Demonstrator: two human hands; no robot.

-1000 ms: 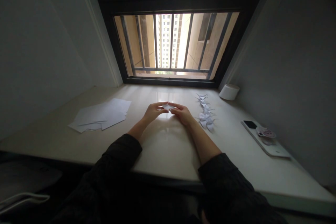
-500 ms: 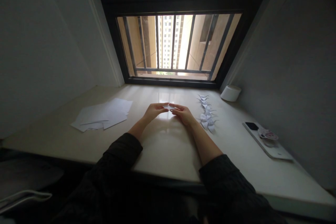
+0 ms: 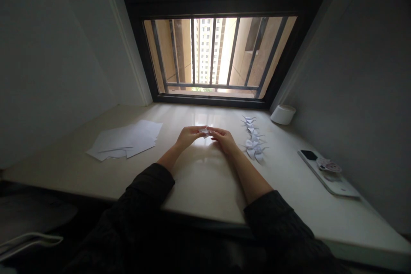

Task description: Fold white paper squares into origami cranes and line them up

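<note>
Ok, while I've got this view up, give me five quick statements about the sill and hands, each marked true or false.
1. The left hand and right hand hold one small piece of white paper between them. True.
2. The loose sheets lie to the right of both hands. False: they lie to the left.
3. The row of folded paper shapes is to the right of the right hand. True.
4. Nothing rests on the white phone. False: a round trinket is on it.
5. The white round object is near the right-hand wall. True.
</note>
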